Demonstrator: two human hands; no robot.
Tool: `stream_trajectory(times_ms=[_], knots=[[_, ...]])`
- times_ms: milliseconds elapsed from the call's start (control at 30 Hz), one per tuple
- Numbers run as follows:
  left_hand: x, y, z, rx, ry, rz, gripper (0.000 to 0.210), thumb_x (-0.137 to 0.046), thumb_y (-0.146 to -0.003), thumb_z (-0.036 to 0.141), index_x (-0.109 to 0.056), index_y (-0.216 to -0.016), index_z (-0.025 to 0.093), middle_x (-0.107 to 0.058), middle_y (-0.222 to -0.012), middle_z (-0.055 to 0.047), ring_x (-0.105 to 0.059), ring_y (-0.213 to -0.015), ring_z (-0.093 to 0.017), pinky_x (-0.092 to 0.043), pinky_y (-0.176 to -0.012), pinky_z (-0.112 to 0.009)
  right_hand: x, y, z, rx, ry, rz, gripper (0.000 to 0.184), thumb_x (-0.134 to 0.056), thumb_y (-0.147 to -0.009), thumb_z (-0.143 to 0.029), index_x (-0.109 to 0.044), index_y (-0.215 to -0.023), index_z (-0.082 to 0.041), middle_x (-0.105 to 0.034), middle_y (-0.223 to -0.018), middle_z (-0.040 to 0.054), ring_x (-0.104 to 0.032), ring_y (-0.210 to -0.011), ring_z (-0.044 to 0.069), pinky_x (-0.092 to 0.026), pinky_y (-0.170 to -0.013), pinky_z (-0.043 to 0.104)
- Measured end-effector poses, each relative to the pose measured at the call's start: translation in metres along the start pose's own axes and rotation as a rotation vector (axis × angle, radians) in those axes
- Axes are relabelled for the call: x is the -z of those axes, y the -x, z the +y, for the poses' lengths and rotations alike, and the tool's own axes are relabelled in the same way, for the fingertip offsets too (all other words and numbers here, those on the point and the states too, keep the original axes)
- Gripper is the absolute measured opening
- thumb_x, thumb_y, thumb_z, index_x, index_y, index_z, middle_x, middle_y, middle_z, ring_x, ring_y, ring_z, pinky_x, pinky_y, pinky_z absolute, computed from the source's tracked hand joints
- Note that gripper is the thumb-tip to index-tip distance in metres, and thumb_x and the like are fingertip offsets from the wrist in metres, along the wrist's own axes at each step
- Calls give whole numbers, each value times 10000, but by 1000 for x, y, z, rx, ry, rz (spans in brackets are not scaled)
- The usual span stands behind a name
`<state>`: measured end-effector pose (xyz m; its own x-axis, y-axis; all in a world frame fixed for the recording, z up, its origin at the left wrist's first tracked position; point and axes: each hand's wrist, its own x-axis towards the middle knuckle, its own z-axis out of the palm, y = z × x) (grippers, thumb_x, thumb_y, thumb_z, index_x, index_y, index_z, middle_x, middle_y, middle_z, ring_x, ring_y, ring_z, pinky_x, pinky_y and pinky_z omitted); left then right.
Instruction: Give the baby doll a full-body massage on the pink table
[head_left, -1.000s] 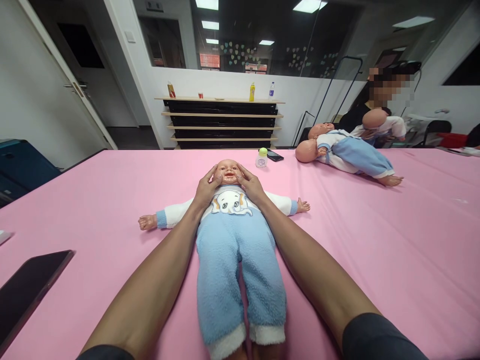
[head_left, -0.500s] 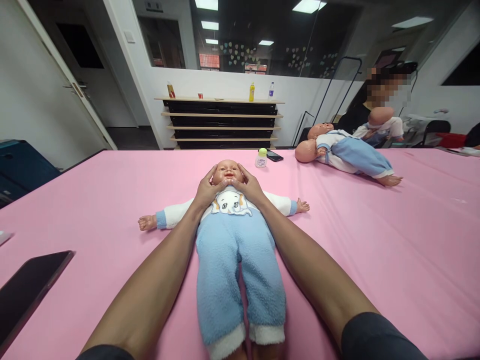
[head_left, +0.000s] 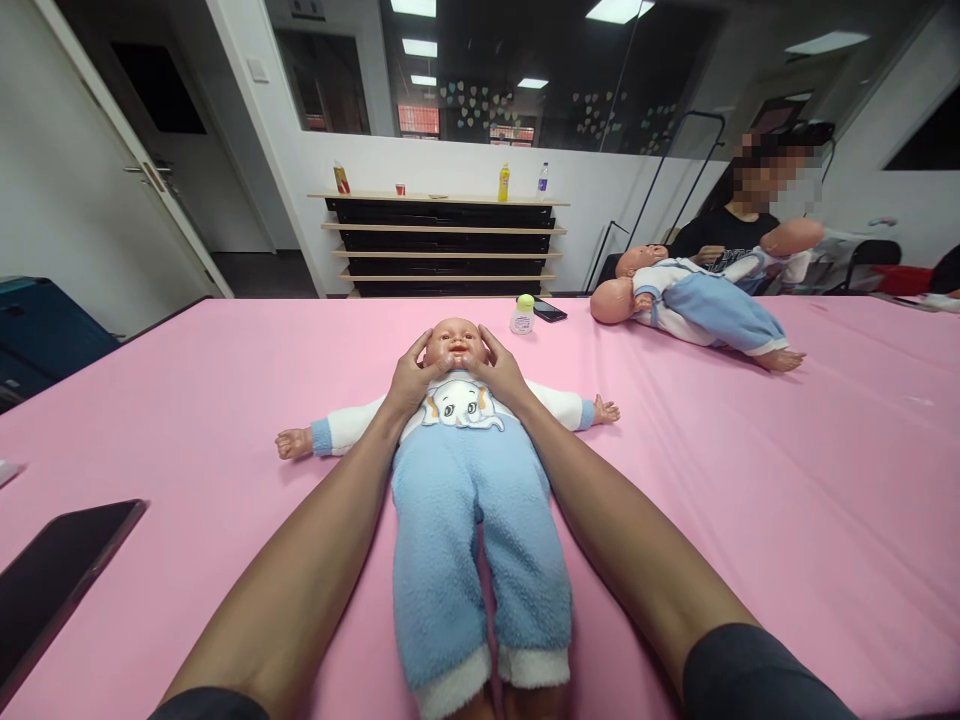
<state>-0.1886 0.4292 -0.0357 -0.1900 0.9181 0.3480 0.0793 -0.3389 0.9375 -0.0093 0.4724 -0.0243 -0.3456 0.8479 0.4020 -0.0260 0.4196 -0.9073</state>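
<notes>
A baby doll (head_left: 480,500) lies face up on the pink table cover (head_left: 225,380), its arms spread and its feet towards me. It wears blue fleece trousers and a white top with an elephant face on the chest. My left hand (head_left: 415,380) cups one side of the doll's head, thumb on the chin. On the other side, my right hand (head_left: 499,376) mirrors it, the thumb also at the chin. The fingers of both hands curve along the cheeks and temples.
Beyond the doll's head stand a small lime-capped bottle (head_left: 523,315) and a dark phone (head_left: 549,311). Another phone (head_left: 67,560) lies at the near left. More dolls (head_left: 697,300) rest at the far right, where a person (head_left: 731,230) handles one. Behind are shelves (head_left: 442,228) with bottles.
My hands and the doll between them stay practically still. At the far right, the other person's doll has shifted to the right and the person sits more upright.
</notes>
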Motion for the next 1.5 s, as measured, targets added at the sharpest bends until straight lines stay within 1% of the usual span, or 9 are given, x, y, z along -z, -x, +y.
stream_trajectory(times_ms=[100,233,400,567,733,867,1033,1300,1500], knots=[[0,3,3,16,-19,-4,949,-808,-690,432,-345,-1484,196,-446,-1472,-127,-553,-1223,-301,-486,-1023,-414,0,4,-4,-6,-30,-34,953,-748,-722,-530,-314,-1497,-185,-370,-1523,88,-422,-1362,273,-406,-1110,380],[0,4,5,19,-10,-12,892,-770,-737,437,-347,-1485,198,-493,-1433,-128,-570,-1201,-291,-485,-1022,-424,0,3,-2,4,-67,-61,963,-753,-726,-505,-291,-1505,-179,-410,-1498,92,-454,-1338,261,-423,-1096,369],[0,1,3,-7,-33,-13,822,-716,-786,458,-364,-1478,188,-474,-1455,-105,-534,-1249,-285,-449,-1062,-402,2,-6,9,12,-22,-10,853,-704,-764,-521,-366,-1471,-182,-421,-1494,68,-418,-1367,242,-352,-1144,385],[2,-5,-5,-36,-53,-1,731,-659,-830,465,-403,-1457,190,-440,-1485,-81,-439,-1350,-258,-360,-1132,-372,0,-9,12,33,0,25,694,-523,-879,-590,-432,-1437,-187,-454,-1472,53,-438,-1353,210,-342,-1147,352],[0,-10,-18,-45,-40,64,558,-403,-952,523,-449,-1425,229,-428,-1496,-60,-448,-1347,-216,-397,-1094,-387,-5,-9,17,6,34,84,651,-327,-941,-626,-445,-1425,-207,-467,-1463,37,-441,-1348,175,-347,-1137,342],[-3,-6,-20,-134,-261,174,540,-388,-956,524,-515,-1375,209,-486,-1449,-73,-434,-1351,-204,-311,-1146,-369,-6,-5,21,50,169,172,628,-331,-943,-619,-484,-1395,-211,-500,-1435,35,-436,-1349,175,-312,-1151,333],[-7,4,-11,-209,-533,260,507,-340,-968,499,-587,-1270,177,-613,-1285,-116,-552,-1191,-246,-374,-1062,-387,-5,9,8,113,443,207,538,-228,-998,-513,-564,-1294,-215,-619,-1285,56,-555,-1196,196,-392,-1051,318],[7,30,-1,-171,-1114,131,429,-284,-975,359,-593,-1185,148,-658,-1076,-176,-617,-1037,-282,-446,-904,-398,23,43,-12,-44,1215,3,460,-222,-1019,-388,-593,-1186,-174,-689,-1078,115,-633,-994,225,-424,-867,321],[23,54,11,-148,-1340,51,447,-320,-942,385,-654,-979,90,-660,-892,-218,-638,-904,-337,-453,-814,-449,42,68,-16,-80,1325,27,458,-316,-987,-369,-690,-934,-110,-704,-957,182,-644,-946,288,-382,-868,408]])
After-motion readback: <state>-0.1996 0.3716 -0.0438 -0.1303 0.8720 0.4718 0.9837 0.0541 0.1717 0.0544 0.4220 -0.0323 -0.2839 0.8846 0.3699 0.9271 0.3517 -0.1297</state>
